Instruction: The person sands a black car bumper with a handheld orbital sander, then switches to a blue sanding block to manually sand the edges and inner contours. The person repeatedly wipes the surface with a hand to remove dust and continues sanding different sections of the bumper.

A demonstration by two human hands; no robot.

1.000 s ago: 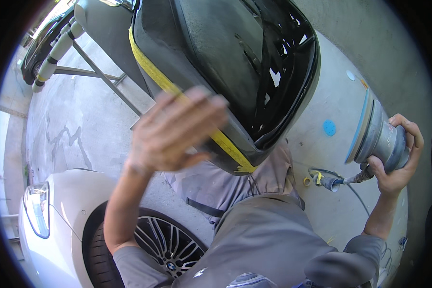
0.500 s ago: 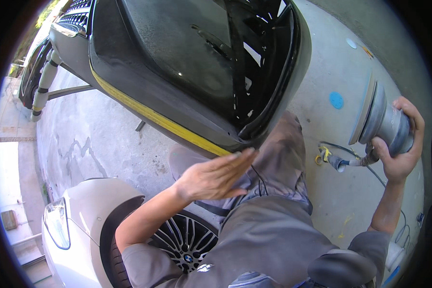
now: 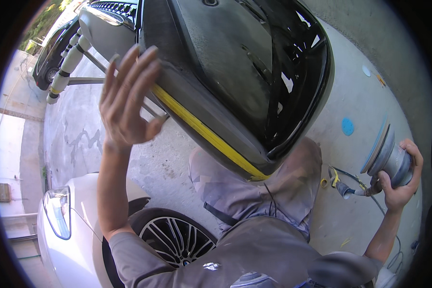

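White car point(image 3: 85, 199), dark car point(image 3: 52, 55), blue circle point(image 3: 347, 126)
The white car shows its headlight point(image 3: 57, 213) and wheel point(image 3: 180, 240). The dark car is far back. The blue circle lies on the gray floor point(image 3: 336, 216).

Head cam, facing down, fairly near; dark rim unclear.

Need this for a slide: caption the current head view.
Right hand gripping a round sander, left hand open near the yellow tape on a dark car bumper.
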